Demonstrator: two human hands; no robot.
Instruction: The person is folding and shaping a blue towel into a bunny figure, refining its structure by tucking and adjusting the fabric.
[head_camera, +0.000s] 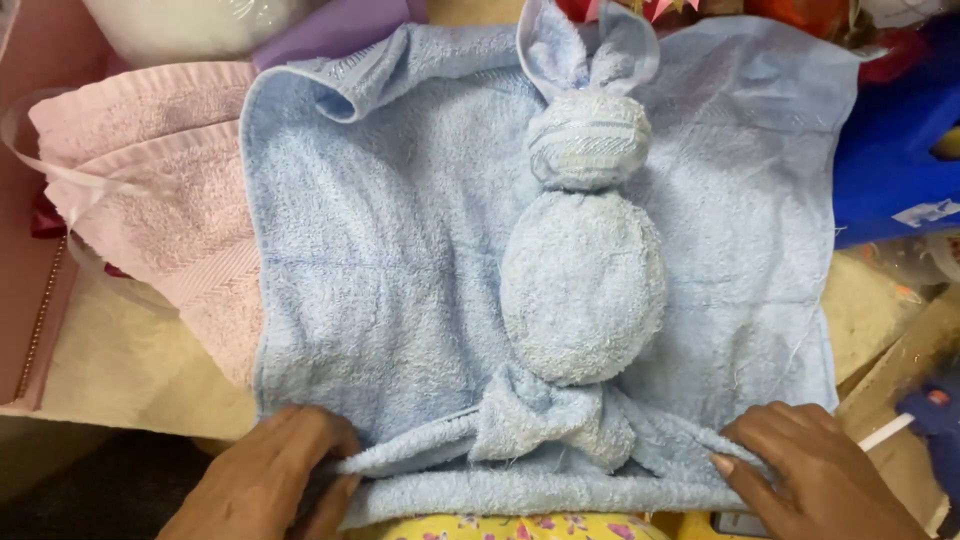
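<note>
We see a blue towel (390, 260) spread flat across the middle of the frame, and on it, right of centre, a bunny (583, 270) made of the same blue terry cloth: two ears at the top edge, a round head, an egg-shaped body, and a knotted tie at the bottom.

Our left hand (268, 478) sits at the lower left, fingers curled onto the towel's near edge where a rolled strip runs out from the knot; it looks to be pinching the cloth, though the fingertips are partly tucked under and we cannot tell how firmly. Our right hand (815, 475) lies at the lower right, fingers fairly flat and close together, pressing the other end of that strip rather than gripping it.

We judge the cloth soft, light and limp, with a rough pile that will not slip. The bunny looks firmly stuffed but only held by its knot and the band at the neck, so it may loosen if pulled by the ears. The body, or the knot below it, seems the safest hold.

A pink towel (170, 200) lies folded at the left, partly under the blue one. A blue box (890, 150) stands at the upper right.
</note>
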